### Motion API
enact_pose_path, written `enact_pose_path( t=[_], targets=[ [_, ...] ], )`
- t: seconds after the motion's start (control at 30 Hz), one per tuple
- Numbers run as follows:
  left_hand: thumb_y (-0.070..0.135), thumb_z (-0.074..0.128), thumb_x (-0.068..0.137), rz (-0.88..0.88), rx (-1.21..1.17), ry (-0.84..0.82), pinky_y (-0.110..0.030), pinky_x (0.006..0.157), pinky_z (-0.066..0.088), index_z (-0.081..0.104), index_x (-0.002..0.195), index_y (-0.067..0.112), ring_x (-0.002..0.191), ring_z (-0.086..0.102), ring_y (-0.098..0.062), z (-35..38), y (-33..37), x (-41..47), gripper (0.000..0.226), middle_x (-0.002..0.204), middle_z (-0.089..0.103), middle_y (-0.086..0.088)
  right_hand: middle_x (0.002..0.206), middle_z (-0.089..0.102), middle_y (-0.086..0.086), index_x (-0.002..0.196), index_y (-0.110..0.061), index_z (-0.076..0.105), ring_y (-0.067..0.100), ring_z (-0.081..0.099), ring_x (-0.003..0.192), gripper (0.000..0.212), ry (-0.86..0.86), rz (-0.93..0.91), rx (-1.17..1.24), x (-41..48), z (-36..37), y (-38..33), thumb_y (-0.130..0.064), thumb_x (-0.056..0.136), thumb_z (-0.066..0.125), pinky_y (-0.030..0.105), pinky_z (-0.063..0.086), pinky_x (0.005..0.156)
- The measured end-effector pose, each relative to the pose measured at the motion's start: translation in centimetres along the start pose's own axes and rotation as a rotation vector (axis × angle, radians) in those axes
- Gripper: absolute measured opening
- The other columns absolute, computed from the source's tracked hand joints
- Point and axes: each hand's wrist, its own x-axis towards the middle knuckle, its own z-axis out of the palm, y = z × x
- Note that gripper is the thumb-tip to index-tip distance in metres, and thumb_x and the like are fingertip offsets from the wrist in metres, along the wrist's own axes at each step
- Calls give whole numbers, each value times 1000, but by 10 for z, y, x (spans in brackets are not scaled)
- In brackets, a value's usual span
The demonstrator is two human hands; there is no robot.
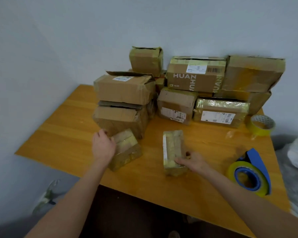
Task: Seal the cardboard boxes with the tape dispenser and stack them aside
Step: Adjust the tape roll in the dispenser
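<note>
Head view: the desk [64,134] has open room at left and along its near edge; stacked boxes [196,79] crowd the far side. The left grip [103,146] clasps a small taped box [127,152] touching the stack; the right grip [194,162] clasps a narrow taped box [173,152] mid-desk. The tape dispenser [249,176] lies untouched near the right edge.

Dim, cool, even indoor light; a soft picture.
Shadows are faint and short, darkest beside the tape dispenser [251,176]; glossy tape on the boxes [221,104] catches pale glare. Detail is smeared throughout, and the wide lens bows the edges of the surface [62,134], stretching the corners.
</note>
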Motion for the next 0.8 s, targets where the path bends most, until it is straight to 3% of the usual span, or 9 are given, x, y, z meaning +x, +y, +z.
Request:
enact_pose_path(
  t=[0.13, 0.23, 0.37, 0.43, 0.53, 0.63, 0.73, 0.8],
  targets=[
    [28, 46, 100, -182, -58, -352, -45, 101, 41, 26, 149, 3, 127, 44, -39, 3, -52, 16, 59, 145, 41, -21, 104, 52, -4, 138, -5, 45, 8, 55, 80, 81, -41, 40, 59, -5, 25, -11, -52, 78, 74, 17, 46, 54],
    [46, 49, 97, -183, -113, -471, -38, 92, 44, 39, 144, 4, 120, 52, -34, 10, -66, 4, 64, 137, 52, -16, 101, 59, -6, 132, -7, 52, 7, 57, 81, 73, -65, 62, 103, -7, 41, -17, -54, 79, 72, 20, 50, 62],
    [55, 61, 86, -421, -548, -601, -34, 83, 45, 54, 128, 10, 99, 54, -20, 11, -59, -29, 62, 111, 58, -1, 128, 61, 5, 134, -9, 52, 13, 57, 91, 67, -85, 48, 179, -11, 55, -28, -49, 84, 69, 24, 51, 76],
    [55, 64, 84, -488, -683, -655, -35, 86, 44, 52, 126, 16, 104, 52, -19, 13, -55, -47, 58, 113, 57, 2, 133, 58, 6, 137, -8, 49, 17, 58, 99, 69, -123, 49, 214, -14, 61, -34, -48, 84, 69, 27, 50, 82],
    [53, 64, 84, -564, -878, -656, -43, 97, 43, 53, 124, 23, 120, 50, -25, 15, -54, -74, 51, 127, 55, -2, 138, 54, 7, 141, -9, 46, 25, 56, 119, 74, -148, 63, 303, -19, 67, -38, -47, 82, 71, 34, 47, 97],
    [52, 64, 83, -612, -1041, -614, -50, 92, 40, 57, 111, 28, 114, 52, -26, 6, -60, -92, 37, 126, 55, -1, 144, 49, 6, 145, -16, 43, 26, 50, 127, 77, -160, 36, 393, -26, 67, -41, -49, 81, 71, 35, 42, 99],
    [54, 67, 75, -613, -1176, -535, -57, 96, 39, 58, 111, 26, 113, 53, -26, -9, -72, -103, 47, 124, 58, 0, 151, 40, 4, 149, -33, 34, 30, 42, 134, 79, -215, -24, 474, -32, 72, -51, -53, 81, 68, 46, 38, 108],
    [53, 69, 73, -610, -1252, -467, -63, 98, 39, 58, 110, 27, 114, 54, -28, -22, -79, -108, 47, 125, 58, -2, 150, 39, 6, 148, -41, 30, 34, 45, 130, 78, -283, -61, 518, -37, 80, -62, -50, 81, 69, 54, 42, 103]
  ],
)
